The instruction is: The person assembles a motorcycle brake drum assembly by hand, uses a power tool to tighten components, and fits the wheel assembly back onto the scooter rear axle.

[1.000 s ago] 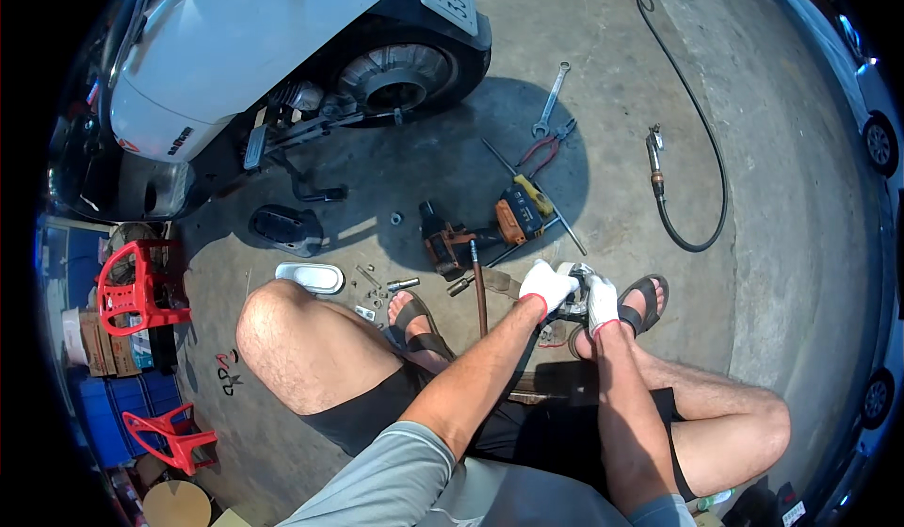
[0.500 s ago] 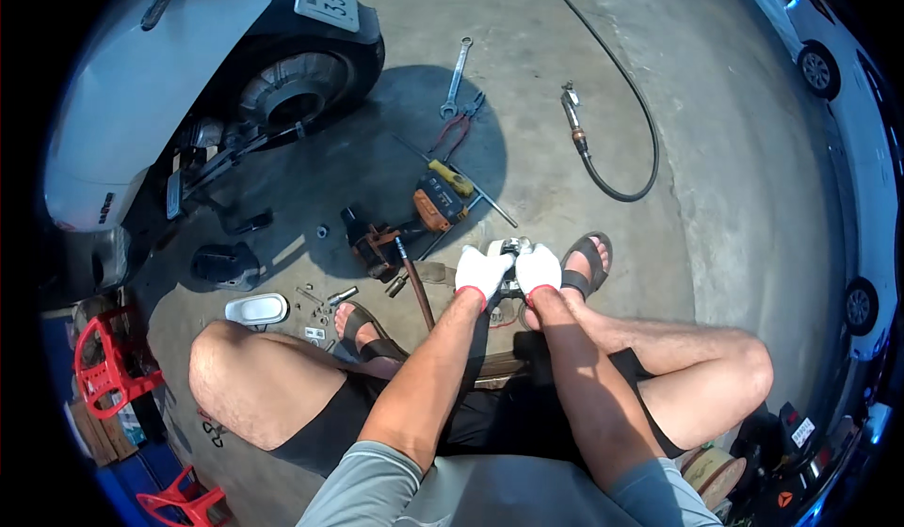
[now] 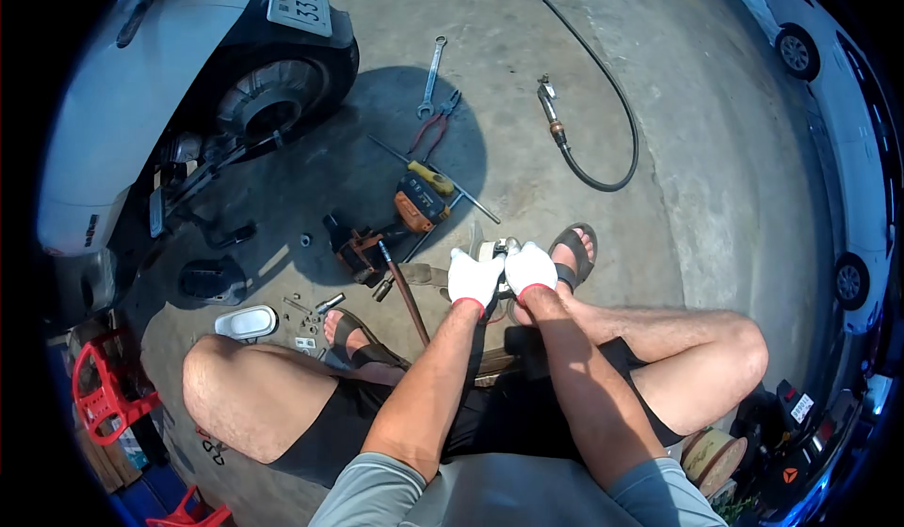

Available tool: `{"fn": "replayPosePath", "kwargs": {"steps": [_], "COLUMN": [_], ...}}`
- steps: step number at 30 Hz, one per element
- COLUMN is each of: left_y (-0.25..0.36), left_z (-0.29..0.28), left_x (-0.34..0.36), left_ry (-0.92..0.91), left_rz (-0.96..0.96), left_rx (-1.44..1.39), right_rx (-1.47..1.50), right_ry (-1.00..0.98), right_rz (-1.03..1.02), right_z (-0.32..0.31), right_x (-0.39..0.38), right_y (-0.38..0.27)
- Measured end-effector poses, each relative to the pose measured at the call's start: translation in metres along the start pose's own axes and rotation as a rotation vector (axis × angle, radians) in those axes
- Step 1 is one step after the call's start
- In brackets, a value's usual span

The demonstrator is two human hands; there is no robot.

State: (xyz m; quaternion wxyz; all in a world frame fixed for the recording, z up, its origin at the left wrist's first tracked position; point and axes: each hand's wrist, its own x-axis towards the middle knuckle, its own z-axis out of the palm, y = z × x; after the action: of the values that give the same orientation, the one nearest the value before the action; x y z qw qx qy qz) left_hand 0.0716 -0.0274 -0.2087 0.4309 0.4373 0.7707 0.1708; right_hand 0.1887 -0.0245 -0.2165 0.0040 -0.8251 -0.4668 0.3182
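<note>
One silver-and-black metal part (image 3: 500, 247) is clasped between the white-gloved left hand (image 3: 473, 277) and white-gloved right hand (image 3: 531, 270), neither nearer; its long axis is hidden.

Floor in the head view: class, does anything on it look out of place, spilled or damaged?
Mostly untidiness: the yellow screwdriver lies askew beside the orange and black power tool, and small metal parts are strewn loose by the left sandal, where they might get lost. No spill or damage is plain.
</note>
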Motion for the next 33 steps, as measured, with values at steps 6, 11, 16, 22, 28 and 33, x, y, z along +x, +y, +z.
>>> {"fn": "replayPosePath", "kwargs": {"steps": [6,11,16,22,28,33], "left_y": [0.005,-0.010,0.001,-0.001,-0.002,0.017], "left_z": [0.000,0.008,0.009,0.018,0.020,0.014], "left_x": [0.000,0.005,-0.004,-0.010,-0.015,-0.020], "left_ry": [-0.049,0.062,0.019,0.089,0.089,0.032], "left_rz": [-0.034,0.035,-0.017,0.060,0.051,0.034], "left_rx": [-0.030,-0.052,-0.093,-0.043,-0.005,-0.002], "right_rx": [-0.035,-0.026,-0.004,-0.004,-0.019,0.023], "right_ry": [0.004,-0.008,-0.019,0.004,-0.020,0.003], "right_rz": [-0.034,-0.006,0.012,0.005,-0.028,0.007], "right_z": [-0.003,-0.011,-0.013,-0.012,-0.003,-0.007], "right_x": [0.001,-0.006,-0.007,-0.010,-0.008,-0.004], "right_y": [0.002,-0.012,-0.003,0.007,0.015,0.019]}}
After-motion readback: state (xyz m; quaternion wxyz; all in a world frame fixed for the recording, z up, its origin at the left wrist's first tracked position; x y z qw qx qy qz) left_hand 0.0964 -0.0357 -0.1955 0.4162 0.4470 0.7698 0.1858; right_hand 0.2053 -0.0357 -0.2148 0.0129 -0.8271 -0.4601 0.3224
